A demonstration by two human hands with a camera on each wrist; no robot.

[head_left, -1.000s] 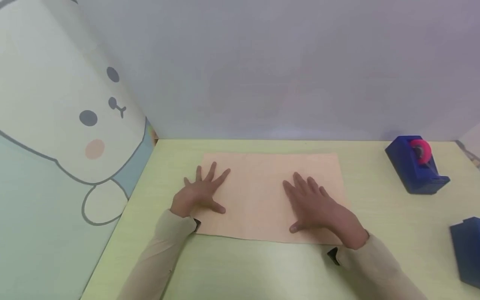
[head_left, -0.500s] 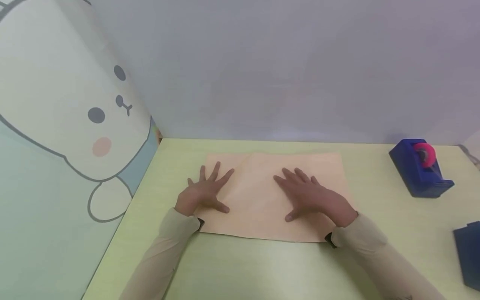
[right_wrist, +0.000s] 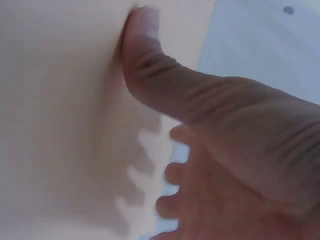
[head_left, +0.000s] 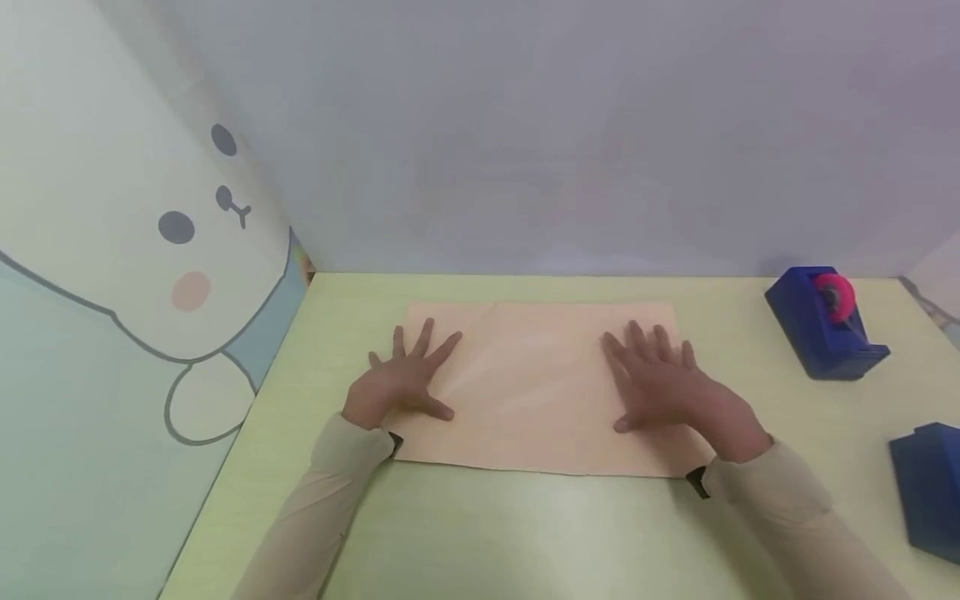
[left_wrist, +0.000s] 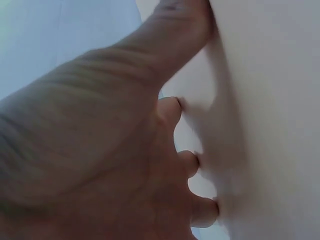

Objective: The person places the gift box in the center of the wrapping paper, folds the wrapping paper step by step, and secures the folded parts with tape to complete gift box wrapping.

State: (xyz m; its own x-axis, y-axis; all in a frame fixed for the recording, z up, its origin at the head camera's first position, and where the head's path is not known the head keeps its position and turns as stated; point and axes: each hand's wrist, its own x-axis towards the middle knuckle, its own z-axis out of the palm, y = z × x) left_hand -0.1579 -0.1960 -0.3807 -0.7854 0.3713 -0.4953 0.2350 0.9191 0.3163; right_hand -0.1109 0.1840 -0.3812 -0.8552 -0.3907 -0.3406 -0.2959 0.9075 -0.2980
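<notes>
A peach sheet of paper (head_left: 532,392) lies flat on the pale yellow table, with faint creases across its middle. On its left part rests my left hand (head_left: 401,379), fingers spread; in the left wrist view the fingertips (left_wrist: 210,210) meet the surface. Over the right part of the sheet is my right hand (head_left: 663,383), its fingers straight and spread. The right wrist view shows the right thumb (right_wrist: 145,35) at the paper and the other fingers casting a shadow on it. Neither hand grips anything.
A blue tape dispenser (head_left: 825,325) with a pink roll stands at the back right of the table (head_left: 480,533). Another dark blue object (head_left: 930,492) is cut off by the right edge. Behind rises a plain grey wall (head_left: 525,142); a cartoon-printed panel (head_left: 97,417) borders the left.
My right hand slid inward to the left over the paper, then back out to the right, farther than before. Creases now show mid-sheet. My left hand stayed in place on the paper.
</notes>
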